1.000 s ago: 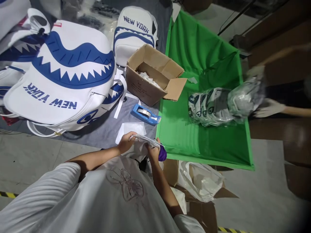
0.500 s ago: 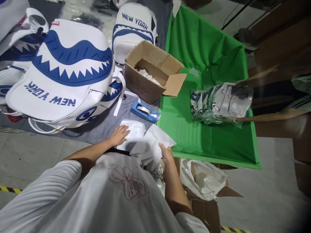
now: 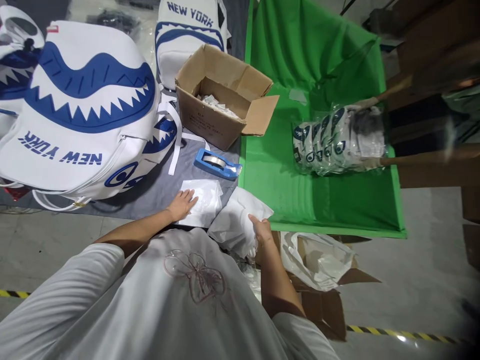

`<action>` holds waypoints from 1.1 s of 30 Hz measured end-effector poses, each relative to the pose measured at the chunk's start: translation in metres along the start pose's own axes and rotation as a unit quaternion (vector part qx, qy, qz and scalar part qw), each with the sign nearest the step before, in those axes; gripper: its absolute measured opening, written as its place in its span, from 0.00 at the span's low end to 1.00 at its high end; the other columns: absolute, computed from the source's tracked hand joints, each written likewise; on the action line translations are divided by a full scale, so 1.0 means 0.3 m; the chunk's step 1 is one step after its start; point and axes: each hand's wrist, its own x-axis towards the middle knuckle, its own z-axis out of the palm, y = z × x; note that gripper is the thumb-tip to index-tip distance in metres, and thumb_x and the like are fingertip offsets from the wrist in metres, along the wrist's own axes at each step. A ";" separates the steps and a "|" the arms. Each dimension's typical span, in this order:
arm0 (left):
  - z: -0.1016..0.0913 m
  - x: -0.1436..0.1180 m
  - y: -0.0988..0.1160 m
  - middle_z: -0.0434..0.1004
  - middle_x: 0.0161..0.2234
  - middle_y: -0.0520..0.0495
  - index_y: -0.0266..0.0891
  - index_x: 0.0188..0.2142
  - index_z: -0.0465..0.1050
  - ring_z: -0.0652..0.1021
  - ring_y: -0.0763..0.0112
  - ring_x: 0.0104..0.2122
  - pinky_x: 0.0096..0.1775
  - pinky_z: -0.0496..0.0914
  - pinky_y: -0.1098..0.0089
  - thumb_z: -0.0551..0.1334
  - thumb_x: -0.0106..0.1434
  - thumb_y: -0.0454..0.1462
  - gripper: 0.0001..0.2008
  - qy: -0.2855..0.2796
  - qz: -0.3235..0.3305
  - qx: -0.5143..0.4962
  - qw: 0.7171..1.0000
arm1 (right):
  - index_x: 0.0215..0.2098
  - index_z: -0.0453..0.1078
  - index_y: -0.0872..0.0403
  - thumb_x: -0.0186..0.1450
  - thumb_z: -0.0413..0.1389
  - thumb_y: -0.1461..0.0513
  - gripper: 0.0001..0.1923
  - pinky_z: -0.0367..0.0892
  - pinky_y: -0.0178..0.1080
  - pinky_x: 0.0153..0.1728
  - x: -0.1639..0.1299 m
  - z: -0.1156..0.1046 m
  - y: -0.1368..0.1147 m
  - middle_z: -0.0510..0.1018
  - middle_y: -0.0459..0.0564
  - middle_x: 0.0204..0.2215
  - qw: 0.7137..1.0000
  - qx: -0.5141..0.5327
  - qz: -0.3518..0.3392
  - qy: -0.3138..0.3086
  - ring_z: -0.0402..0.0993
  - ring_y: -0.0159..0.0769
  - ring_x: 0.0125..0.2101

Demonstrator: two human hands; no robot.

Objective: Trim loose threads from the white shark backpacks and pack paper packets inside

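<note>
My left hand (image 3: pixel 182 205) lies flat, fingers outstretched, on a stack of thin white paper (image 3: pixel 206 197) at the table's front edge. My right hand (image 3: pixel 261 229) pinches a loose, crumpled white sheet (image 3: pixel 240 217), which looks like tissue paper, between thumb and fingers. That sheet hangs over the table edge beside the stack. Just behind the stack sits a blue tape dispenser (image 3: pixel 217 164) with a roll of clear tape. A large white backpack (image 3: pixel 86 90) with blue shark teeth and "NEW YORK" lettering lies to the left of it.
An open cardboard box (image 3: pixel 213 122) holds small white packets. Another white backpack (image 3: pixel 187 45) stands behind it. At right, a co-worker's hands (image 3: pixel 369 162) hold bagged backpacks (image 3: pixel 330 140) in a green cloth-lined bin (image 3: pixel 277 185). Below is an open carton (image 3: pixel 326 300) with a white liner.
The view has shifted, so the table things appear further left and higher. My right hand still holds the white sheet, drawn slightly outward. The co-worker's bagged backpacks have shifted a little in the bin.
</note>
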 end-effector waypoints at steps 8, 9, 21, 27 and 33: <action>0.036 0.047 0.056 0.48 0.69 0.21 0.32 0.67 0.59 0.54 0.33 0.68 0.62 0.49 0.31 0.57 0.61 0.28 0.33 -0.054 -0.004 0.049 0.997 | 0.27 0.65 0.51 0.46 0.69 0.59 0.17 0.66 0.34 0.22 -0.006 0.017 -0.008 0.75 0.43 0.21 1.000 -0.014 -0.009 -0.001 0.71 0.35 0.24; 0.038 0.054 0.055 0.48 0.69 0.21 0.33 0.67 0.59 0.55 0.33 0.68 0.61 0.49 0.31 0.57 0.62 0.28 0.32 -0.052 -0.005 0.045 0.998 | 0.26 0.66 0.51 0.46 0.69 0.59 0.16 0.67 0.34 0.23 -0.009 0.018 -0.009 0.76 0.44 0.23 1.000 -0.013 -0.011 -0.005 0.72 0.36 0.26; -0.018 0.073 0.058 0.46 0.70 0.21 0.36 0.68 0.57 0.59 0.26 0.65 0.56 0.60 0.35 0.63 0.60 0.34 0.37 -0.082 0.005 0.077 0.994 | 0.28 0.69 0.53 0.47 0.68 0.61 0.14 0.69 0.36 0.24 -0.033 0.016 -0.004 0.77 0.48 0.24 0.999 0.020 -0.007 -0.028 0.74 0.38 0.26; 0.008 0.071 0.105 0.44 0.68 0.13 0.32 0.67 0.56 0.53 0.22 0.67 0.55 0.58 0.33 0.60 0.63 0.32 0.34 -0.098 -0.029 0.108 0.989 | 0.29 0.71 0.55 0.45 0.71 0.62 0.16 0.70 0.37 0.25 -0.077 0.033 -0.029 0.77 0.48 0.23 0.998 0.022 -0.017 -0.050 0.73 0.38 0.26; -0.019 0.059 0.102 0.40 0.69 0.13 0.30 0.69 0.52 0.50 0.20 0.67 0.55 0.59 0.32 0.64 0.59 0.35 0.41 -0.111 -0.012 0.106 0.988 | 0.29 0.70 0.55 0.45 0.70 0.62 0.17 0.70 0.36 0.25 -0.090 0.005 -0.038 0.77 0.49 0.25 0.999 0.010 -0.028 -0.035 0.74 0.39 0.28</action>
